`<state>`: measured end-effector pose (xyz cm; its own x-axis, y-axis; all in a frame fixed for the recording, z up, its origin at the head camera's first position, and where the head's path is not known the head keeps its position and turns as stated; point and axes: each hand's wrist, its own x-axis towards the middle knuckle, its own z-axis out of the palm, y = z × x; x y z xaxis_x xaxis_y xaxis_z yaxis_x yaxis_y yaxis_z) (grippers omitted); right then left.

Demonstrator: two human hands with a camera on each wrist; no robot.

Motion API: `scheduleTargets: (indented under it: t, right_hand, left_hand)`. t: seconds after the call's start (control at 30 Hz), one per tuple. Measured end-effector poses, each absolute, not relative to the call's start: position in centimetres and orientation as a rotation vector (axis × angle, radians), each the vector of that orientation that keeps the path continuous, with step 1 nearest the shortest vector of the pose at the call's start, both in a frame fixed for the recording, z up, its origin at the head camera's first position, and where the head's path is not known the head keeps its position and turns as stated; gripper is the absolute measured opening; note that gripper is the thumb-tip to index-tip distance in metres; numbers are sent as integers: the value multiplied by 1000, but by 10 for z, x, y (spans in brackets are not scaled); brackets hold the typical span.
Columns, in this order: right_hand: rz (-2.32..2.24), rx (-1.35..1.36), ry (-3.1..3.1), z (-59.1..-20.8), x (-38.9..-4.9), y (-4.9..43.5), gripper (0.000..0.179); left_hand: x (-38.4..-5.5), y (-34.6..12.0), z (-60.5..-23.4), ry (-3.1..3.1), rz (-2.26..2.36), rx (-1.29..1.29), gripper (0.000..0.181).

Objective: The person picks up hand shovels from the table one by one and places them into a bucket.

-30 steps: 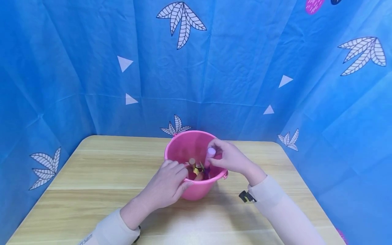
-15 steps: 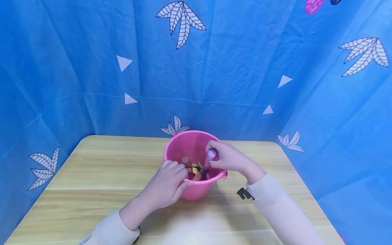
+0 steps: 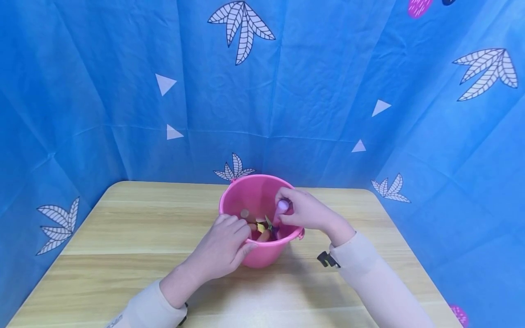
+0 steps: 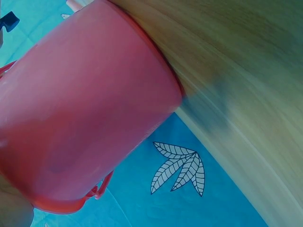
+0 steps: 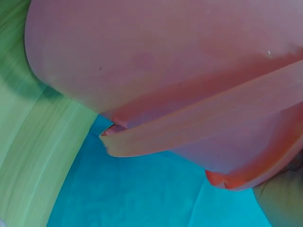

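Note:
A pink bucket stands upright near the middle of the table. My left hand grips its near left rim, fingers over the edge and thumb along the outside. Over the right side, my right hand reaches in and holds a pinkish-purple rod with a round lilac end; its lower part is down among the contents. Inside lie a brown round-ended piece, a yellow piece, a green pointed leaf-like piece and an orange-brown piece. Both wrist views mostly show the bucket's outer wall.
The bucket's carrying handle hangs against its outside in the right wrist view. A light wood table with rounded far corners lies below. Blue patterned cloth rises behind and along both sides.
My right hand has dipped slightly lower into the bucket with the rod. The brown round-ended piece has shifted left toward the wall. My left hand stays on the rim.

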<state>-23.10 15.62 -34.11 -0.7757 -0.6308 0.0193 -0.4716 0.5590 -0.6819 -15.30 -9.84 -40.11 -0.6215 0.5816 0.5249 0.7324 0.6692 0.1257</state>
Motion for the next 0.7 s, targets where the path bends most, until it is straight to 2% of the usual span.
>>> scheduleTargets:
  t: [0.7]
  right_hand:
    - [-1033,-929,2628,-342,-232,157,35]
  left_hand:
    - [-153,-98,-401,-2473,-467,-999,39]
